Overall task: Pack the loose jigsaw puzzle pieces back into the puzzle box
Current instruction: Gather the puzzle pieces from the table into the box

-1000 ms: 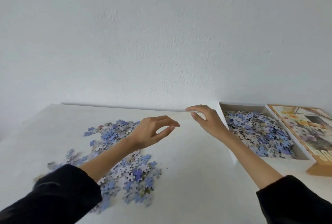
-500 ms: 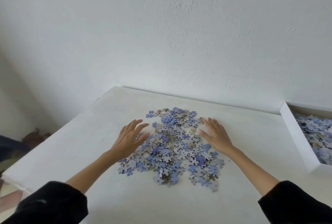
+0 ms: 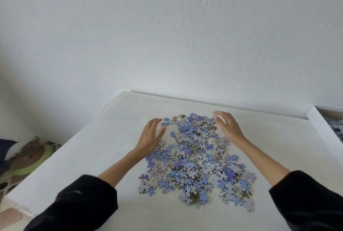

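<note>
Holding nothing, my left hand (image 3: 150,136) and right hand (image 3: 229,128) are both released, fingers straight, one at each side of the far end of the loose spread of blue and grey cardboard jigsaw pieces (image 3: 194,162). Its long axis runs far to near across the white tabletop (image 3: 111,147), most of it nearer me than my palms. The white-walled puzzle box (image 3: 322,128) sits well off to the right, some pieces inside, so my right hand is closer; any gathered load, I judge, must travel rightward.
</note>
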A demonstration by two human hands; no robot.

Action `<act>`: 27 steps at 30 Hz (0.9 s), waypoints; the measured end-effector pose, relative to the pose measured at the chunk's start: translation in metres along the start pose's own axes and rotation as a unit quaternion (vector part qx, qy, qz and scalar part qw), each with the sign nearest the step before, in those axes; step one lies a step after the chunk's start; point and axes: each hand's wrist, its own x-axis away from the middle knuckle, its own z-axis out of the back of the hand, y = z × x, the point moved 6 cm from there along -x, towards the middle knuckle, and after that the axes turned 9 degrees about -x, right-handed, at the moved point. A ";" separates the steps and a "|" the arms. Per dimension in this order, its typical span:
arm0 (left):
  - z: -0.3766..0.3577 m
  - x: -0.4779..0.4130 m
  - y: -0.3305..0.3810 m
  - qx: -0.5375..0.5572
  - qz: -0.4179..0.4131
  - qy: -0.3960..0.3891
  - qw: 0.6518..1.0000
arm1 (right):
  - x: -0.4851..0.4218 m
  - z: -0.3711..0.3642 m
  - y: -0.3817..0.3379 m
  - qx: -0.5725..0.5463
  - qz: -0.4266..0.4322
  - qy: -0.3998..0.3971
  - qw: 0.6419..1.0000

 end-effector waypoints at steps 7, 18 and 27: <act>-0.020 -0.047 0.002 -0.116 -0.068 -0.062 0.989 | 0.003 -0.039 0.005 0.089 -0.022 -0.119 0.989; -0.029 -0.083 0.029 -0.007 -0.133 -0.105 0.986 | -0.036 -0.049 -0.021 0.147 0.027 -0.131 0.980; -0.035 -0.064 0.035 0.010 -0.179 -0.161 0.971 | -0.028 -0.060 -0.017 0.179 0.081 -0.178 0.964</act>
